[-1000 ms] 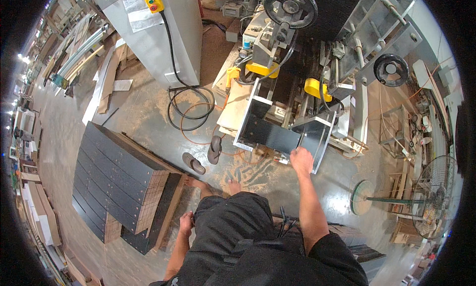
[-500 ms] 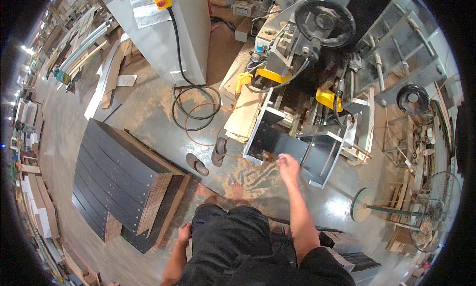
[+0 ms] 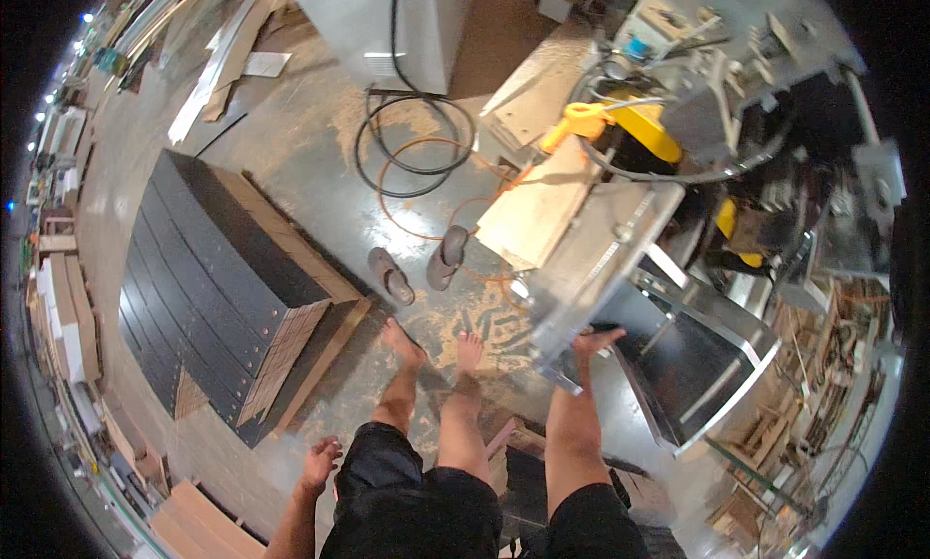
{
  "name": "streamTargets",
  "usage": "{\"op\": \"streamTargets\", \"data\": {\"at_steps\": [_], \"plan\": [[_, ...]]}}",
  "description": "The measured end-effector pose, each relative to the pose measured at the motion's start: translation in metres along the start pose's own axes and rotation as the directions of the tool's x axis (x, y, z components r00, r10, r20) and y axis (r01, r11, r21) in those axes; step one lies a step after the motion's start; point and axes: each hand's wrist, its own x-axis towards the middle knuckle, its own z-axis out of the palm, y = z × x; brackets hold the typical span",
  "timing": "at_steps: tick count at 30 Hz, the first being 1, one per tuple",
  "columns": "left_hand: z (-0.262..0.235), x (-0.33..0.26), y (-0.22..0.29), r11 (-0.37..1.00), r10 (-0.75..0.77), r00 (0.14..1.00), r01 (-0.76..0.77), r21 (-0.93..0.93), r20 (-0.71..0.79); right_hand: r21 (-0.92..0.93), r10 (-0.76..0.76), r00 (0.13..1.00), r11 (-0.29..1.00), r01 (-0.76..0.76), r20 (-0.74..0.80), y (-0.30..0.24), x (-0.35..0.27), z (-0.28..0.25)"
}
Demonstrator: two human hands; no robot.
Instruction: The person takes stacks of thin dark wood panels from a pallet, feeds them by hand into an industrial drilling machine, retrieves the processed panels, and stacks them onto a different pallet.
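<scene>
My left hand [image 3: 322, 459] hangs beside my left thigh with its fingers loosely apart and nothing in it. My right hand [image 3: 593, 342] reaches forward between a grey metal plate [image 3: 567, 317] and a glossy black panel [image 3: 683, 351] at the front of a machine. One digit stretches out to the right toward the panel; the others are partly hidden and blurred. I see nothing held there, though whether the hand touches the metal cannot be told. Behind the plate lie pale wooden boards [image 3: 538, 205] and a yellow air gun [image 3: 581, 121].
A stack of black drilled panels [image 3: 208, 297] sits on the floor at the left. A pair of slippers [image 3: 446, 259], black cable coils [image 3: 417, 144] and an orange hose [image 3: 387, 202] lie ahead of my bare feet. Sawdust covers parts of the floor. A grey cabinet [image 3: 387, 26] stands beyond.
The view has shifted toward the machine, which now looms larger at the right. My right hand has moved down beside the metal plate. My left hand has swung away from my thigh and its fingers have spread.
</scene>
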Motion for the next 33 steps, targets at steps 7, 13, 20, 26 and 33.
{"op": "streamTargets", "data": {"at_steps": [7, 13, 20, 26, 33], "plan": [[-0.024, -0.009, -0.030, 0.998, -0.060, 0.998, 0.060, -0.024, -0.033, 0.070, -0.146, 0.989, 0.987, 0.143, 0.039, 0.008, 0.038, -0.013], [-0.040, -0.007, -0.046, 0.997, -0.077, 0.996, 0.076, -0.016, -0.055, 0.110, -0.227, 0.972, 0.970, 0.219, 0.068, 0.004, 0.018, -0.011], [-0.038, -0.017, -0.026, 0.999, 0.006, 0.998, -0.008, -0.035, -0.056, 0.199, -0.359, 0.932, 0.911, 0.360, -0.043, 0.008, -0.072, 0.046], [-0.043, -0.017, -0.012, 0.996, 0.053, 0.997, -0.049, -0.077, 0.049, 0.423, -0.489, 0.866, 0.810, 0.407, 0.104, 0.002, -0.213, 0.152], [-0.040, -0.010, 0.019, 0.984, 0.166, 0.980, -0.158, -0.080, 0.106, 0.331, -0.601, 0.763, 0.789, 0.518, 0.239, -0.023, -0.302, 0.174]]}}
